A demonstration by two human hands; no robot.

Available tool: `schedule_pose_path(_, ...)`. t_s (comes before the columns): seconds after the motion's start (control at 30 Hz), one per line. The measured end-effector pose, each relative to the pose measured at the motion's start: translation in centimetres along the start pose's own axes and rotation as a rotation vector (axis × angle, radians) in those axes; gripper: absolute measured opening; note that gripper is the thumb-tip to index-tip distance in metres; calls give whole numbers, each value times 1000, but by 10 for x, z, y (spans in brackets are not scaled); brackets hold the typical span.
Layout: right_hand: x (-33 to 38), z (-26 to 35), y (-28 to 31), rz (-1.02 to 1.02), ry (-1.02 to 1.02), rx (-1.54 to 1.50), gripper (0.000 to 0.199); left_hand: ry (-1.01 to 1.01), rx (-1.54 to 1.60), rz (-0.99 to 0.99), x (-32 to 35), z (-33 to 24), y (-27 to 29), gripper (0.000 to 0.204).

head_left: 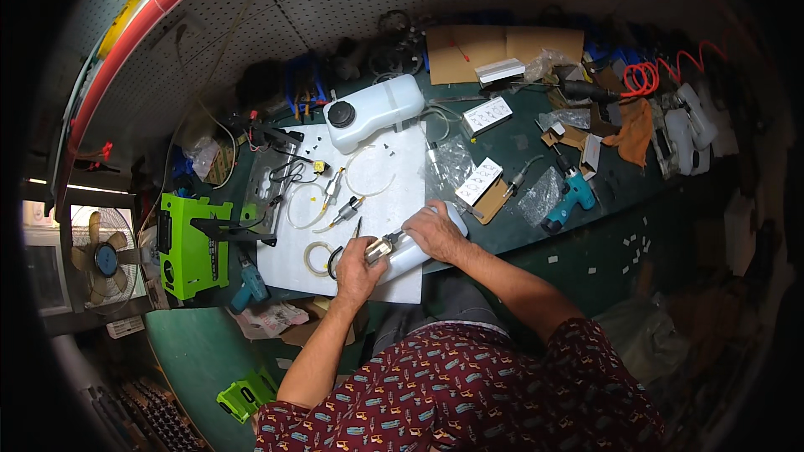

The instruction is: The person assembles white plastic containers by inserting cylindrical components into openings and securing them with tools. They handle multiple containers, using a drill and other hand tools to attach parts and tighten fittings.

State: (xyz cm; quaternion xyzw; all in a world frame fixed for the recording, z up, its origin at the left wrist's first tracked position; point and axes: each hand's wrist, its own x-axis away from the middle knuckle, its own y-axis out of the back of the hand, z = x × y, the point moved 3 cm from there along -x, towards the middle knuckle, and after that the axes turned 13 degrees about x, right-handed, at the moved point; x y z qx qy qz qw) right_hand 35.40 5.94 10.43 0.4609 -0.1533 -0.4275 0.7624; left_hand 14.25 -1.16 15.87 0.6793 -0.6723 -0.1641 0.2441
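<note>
While both forearms reach in from the lower edge, the scene reads:
Far left: green case (191, 244) at the surface (536, 226) edge.
Left hand (358, 272): closed on a thin dark tool (358, 227) and the metal end of the white cylinder (410, 251).
Right hand (435, 232): gripping the cylinder's body, on the white sheet (394, 167).
Behind: white reservoir tank (373, 111).
Right: teal drill (569, 197).

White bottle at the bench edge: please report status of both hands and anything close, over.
Right hand grips white bottle, lying on white sheet. Left hand at its metal fitting. Tape roll close by left hand.
</note>
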Motion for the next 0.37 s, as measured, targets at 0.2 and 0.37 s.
schedule_pose_path(0.2, -3, 4, -3, -10, 23, -31, 14, -133, -7, -30, 4, 17, -7, 37)
schedule_pose_path(0.37, -29, 8, -23, -3, 69, -7, 11, -32, 114, -102, 16, 25, 30, 47)
